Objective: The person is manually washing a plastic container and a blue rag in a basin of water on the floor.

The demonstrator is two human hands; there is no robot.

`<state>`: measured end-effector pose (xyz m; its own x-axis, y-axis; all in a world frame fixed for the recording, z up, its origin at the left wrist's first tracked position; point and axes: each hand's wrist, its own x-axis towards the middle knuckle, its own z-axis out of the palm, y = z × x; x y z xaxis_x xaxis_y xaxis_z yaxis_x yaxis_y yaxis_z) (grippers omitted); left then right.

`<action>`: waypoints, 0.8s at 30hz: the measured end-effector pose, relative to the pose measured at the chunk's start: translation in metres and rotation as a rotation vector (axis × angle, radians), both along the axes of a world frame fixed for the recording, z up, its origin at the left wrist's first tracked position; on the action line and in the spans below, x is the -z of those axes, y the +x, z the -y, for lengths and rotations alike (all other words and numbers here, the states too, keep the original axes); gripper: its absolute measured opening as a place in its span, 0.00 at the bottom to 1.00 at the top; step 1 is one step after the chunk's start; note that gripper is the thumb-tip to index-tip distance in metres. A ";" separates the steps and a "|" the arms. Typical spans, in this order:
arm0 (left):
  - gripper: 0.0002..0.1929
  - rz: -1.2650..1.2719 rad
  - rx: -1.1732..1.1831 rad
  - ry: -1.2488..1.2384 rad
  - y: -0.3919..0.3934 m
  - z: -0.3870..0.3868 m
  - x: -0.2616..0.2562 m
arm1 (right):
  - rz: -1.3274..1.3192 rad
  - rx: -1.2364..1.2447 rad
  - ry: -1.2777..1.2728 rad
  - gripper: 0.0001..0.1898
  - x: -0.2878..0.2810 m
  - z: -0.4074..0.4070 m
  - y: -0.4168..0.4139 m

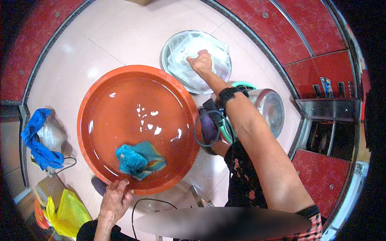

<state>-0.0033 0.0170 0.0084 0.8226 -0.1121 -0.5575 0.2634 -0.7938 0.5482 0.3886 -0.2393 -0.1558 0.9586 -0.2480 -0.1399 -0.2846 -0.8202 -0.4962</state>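
A wide orange plastic tub (pixel 99 90) holding water stands on the floor before me. A wet blue-green cloth (pixel 132 159) lies in the water near the tub's lower rim. My left hand (pixel 116 195) is at that lower rim with its fingers apart, holding nothing that shows. My right arm is stretched out, and my right hand (pixel 202 61) is over a round metal basin (pixel 166 64) beyond the tub. Clear plastic sheeting (pixel 221 46) lies in the basin, and my right fingers are over it; whether they grip any of it is hard to see.
To the right, an upturned metal pot (pixel 273 113) sits beside a green-rimmed container (pixel 245 84). A blue cloth (pixel 39 141) hangs over a clear container at the left, with a yellow plastic bag (pixel 71 214) below. A black cable (pixel 134 208) runs near my left hand. Red cabinets (pixel 313 75) border the floor.
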 end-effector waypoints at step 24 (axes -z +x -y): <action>0.29 0.426 -0.907 -1.347 0.028 -0.047 -0.036 | -0.525 -1.013 0.981 0.15 -0.194 -0.090 -0.211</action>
<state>0.0251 0.0645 0.0445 0.9412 0.2713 -0.2014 0.0053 0.5842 0.8116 0.1778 -0.1491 0.0386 0.4512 0.8637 -0.2248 -0.1315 -0.1848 -0.9739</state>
